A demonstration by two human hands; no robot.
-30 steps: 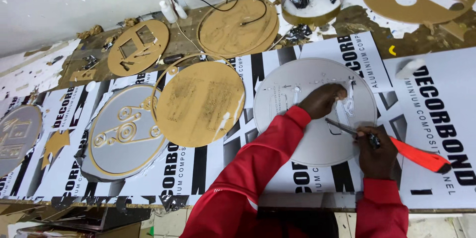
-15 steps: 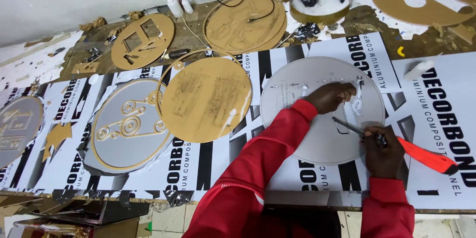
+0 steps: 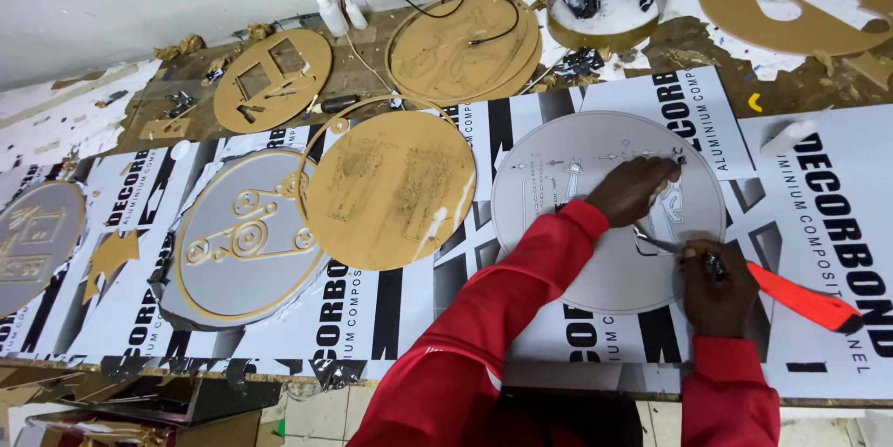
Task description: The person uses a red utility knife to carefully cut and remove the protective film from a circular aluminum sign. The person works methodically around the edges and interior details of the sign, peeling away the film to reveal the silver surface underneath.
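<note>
Pressed the left hand (image 3: 633, 188) flat, fingers spread, near the middle of the grey disc (image 3: 595, 270). Gripped the orange-handled knife (image 3: 802, 296) in the closed right hand (image 3: 718, 287) at the disc's lower right edge, blade tip on its face. Seemingly partway through: thin cut outlines along the disc's upper part, lower half plain and uncut. Left of the disc, a brown round board (image 3: 391, 188). Against a second earlier, hardly shifted: same grips, left hand slightly further right.

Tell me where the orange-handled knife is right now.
In the head view, the orange-handled knife sits at lower right, held in the right hand, its blade on the grey round disc, just below the left hand.
</note>
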